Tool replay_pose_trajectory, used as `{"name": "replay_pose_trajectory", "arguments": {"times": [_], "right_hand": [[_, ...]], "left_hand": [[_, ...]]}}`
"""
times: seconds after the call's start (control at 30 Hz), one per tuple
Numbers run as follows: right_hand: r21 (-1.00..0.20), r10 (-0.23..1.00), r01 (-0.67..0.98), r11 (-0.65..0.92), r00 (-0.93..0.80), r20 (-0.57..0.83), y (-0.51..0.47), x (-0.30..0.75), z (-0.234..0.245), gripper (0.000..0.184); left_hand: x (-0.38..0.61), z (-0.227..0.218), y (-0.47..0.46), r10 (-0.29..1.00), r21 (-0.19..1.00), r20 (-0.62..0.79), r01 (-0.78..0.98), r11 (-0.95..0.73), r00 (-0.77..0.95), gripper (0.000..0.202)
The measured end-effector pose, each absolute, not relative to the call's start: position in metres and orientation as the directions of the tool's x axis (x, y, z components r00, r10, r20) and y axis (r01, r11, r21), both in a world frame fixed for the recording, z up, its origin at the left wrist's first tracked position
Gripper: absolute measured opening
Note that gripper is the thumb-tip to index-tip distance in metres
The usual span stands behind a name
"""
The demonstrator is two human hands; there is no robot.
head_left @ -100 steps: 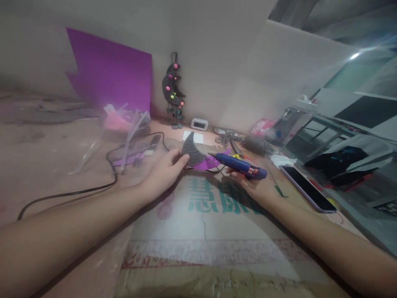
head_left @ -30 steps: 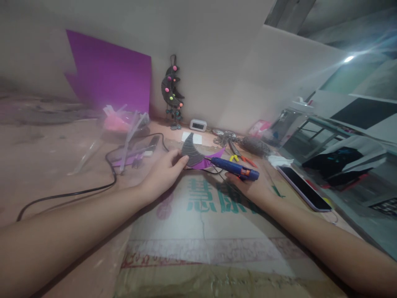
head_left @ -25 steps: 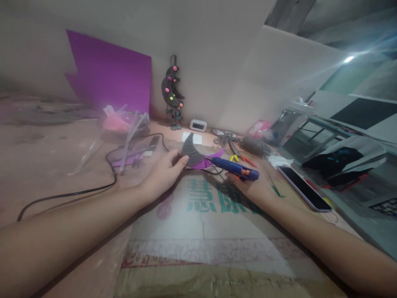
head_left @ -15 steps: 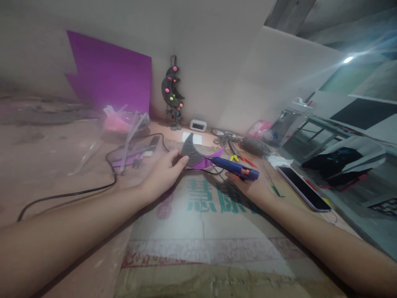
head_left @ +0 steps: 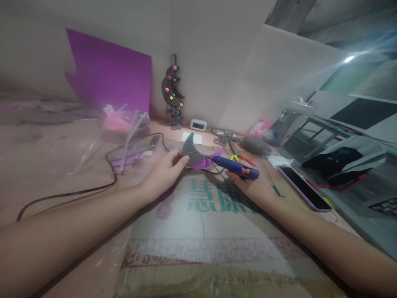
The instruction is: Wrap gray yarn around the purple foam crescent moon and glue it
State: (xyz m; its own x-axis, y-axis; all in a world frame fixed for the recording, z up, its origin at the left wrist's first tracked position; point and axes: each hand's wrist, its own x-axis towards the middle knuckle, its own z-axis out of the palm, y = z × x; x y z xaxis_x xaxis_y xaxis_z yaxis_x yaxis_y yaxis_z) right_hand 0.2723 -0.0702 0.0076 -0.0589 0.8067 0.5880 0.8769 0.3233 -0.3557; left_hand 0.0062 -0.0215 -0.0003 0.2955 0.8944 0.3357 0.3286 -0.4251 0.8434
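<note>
"What was that grey thing?"

"A grey moon shape. It stood tilted up on a purple scrap, at the far edge of the cardboard that lay on the bench."

"Who held it?"

"The left hand did. Its thumb and fingers pinched the near edge of the moon shape."

"And the other hand?"

"The right hand was closed around a blue glue gun. The tip of the gun pointed left, right at the low corner of the moon shape. I could not tell if it touched."

"What lay close by?"

"Some pliers with yellow and red handles lay just behind the gun. A phone lay flat to the right of the hand. A black cable ran over the bench on the left."

"And farther back?"

"A small white clock stood by the wall. A dark moon with bright dots hung above it. A big purple sheet leaned on the wall to the left."
</note>
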Motion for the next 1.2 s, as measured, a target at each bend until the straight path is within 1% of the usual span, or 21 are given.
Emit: {"name": "replay_pose_trajectory", "arguments": {"times": [0.3,0.33,0.43,0.5,0.63,0.77,0.87,0.97,1.1,1.2], "right_hand": [[-0.413,0.845,0.85,0.327,-0.068,0.53,-0.071,0.267,0.015,0.023],[-0.437,0.852,0.839,0.324,-0.058,0.521,-0.072,0.266,0.017,0.022],[-0.559,0.863,0.773,0.301,0.029,0.505,-0.074,0.264,0.023,0.022],[-0.613,0.866,0.74,0.276,0.084,0.493,-0.074,0.265,0.028,0.025],[-0.683,0.865,0.684,0.257,0.152,0.478,-0.067,0.275,0.039,0.037],[-0.79,0.864,0.558,0.256,0.234,0.445,-0.052,0.286,0.038,0.037],[-0.861,0.9,0.45,0.237,0.232,0.369,-0.041,0.292,0.027,0.036],[-0.878,0.925,0.418,0.232,0.186,0.333,-0.028,0.29,0.02,0.036],[-0.863,0.923,0.428,0.27,0.141,0.358,-0.003,0.276,0.026,0.037],[-0.81,0.916,0.487,0.326,0.048,0.398,0.028,0.265,0.031,0.044]], "left_hand": [[0.006,0.002,-0.024,0.892,0.839,0.335,0.334,-0.429,0.304,0.025],[0.006,0.002,-0.023,0.89,0.838,0.337,0.333,-0.432,0.306,0.025],[0.007,0.002,-0.023,0.889,0.846,0.337,0.315,-0.431,0.312,0.025],[0.007,0.002,-0.023,0.89,0.855,0.333,0.298,-0.424,0.312,0.024],[0.007,-0.002,-0.022,0.888,0.874,0.318,0.26,-0.41,0.332,0.022],[0.008,-0.006,-0.02,0.868,0.885,0.316,0.212,-0.415,0.382,0.024],[0.009,-0.007,-0.021,0.848,0.892,0.319,0.169,-0.419,0.423,0.023],[0.009,-0.006,-0.023,0.854,0.894,0.31,0.177,-0.411,0.418,0.023],[0.009,-0.003,-0.023,0.869,0.904,0.291,0.183,-0.387,0.399,0.023],[0.009,-0.002,-0.023,0.882,0.911,0.28,0.185,-0.369,0.378,0.024]]}}
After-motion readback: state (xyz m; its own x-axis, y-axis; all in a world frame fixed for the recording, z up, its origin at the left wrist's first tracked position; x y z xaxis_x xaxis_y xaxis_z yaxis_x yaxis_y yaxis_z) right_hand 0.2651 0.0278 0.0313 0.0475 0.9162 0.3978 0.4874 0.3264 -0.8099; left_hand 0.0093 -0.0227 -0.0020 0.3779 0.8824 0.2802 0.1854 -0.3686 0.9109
